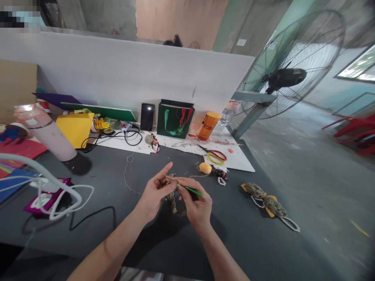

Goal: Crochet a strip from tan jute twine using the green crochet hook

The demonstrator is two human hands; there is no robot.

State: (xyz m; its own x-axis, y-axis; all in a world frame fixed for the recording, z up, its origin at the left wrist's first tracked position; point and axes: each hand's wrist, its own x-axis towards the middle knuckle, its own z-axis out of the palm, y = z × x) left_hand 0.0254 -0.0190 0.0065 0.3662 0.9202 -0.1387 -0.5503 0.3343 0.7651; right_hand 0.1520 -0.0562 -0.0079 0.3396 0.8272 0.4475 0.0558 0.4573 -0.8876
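- Clamped between our right hand's (197, 201) thumb and fingers, a green hook (190, 190) points across toward our left hand (156, 191).
- Our left forefinger stands raised, and the other fingers curl near the hook's tip; we cannot tell whether they pinch anything.
- A twisted cord (172, 205) hangs just below both hands, above the middle of the table. The work in hand looks like hooking this cord.
- Near the hands, a yellow ball (205, 168) sits on the table, with a thin thread running from it toward us.
- Just right of our hands lie coiled cord bundles (263, 203) with white bead strands.
- Beyond them, scissors (213, 156) rest on a white board (237, 162).
- The dark table (252, 249) also bears a green bag (175, 119) and an orange bottle (208, 125).
- Behind it stands a white partition (131, 70).
- To the right, a pedestal fan (284, 74) stands over a concrete floor (307, 187), with red chairs (354, 134) further off.
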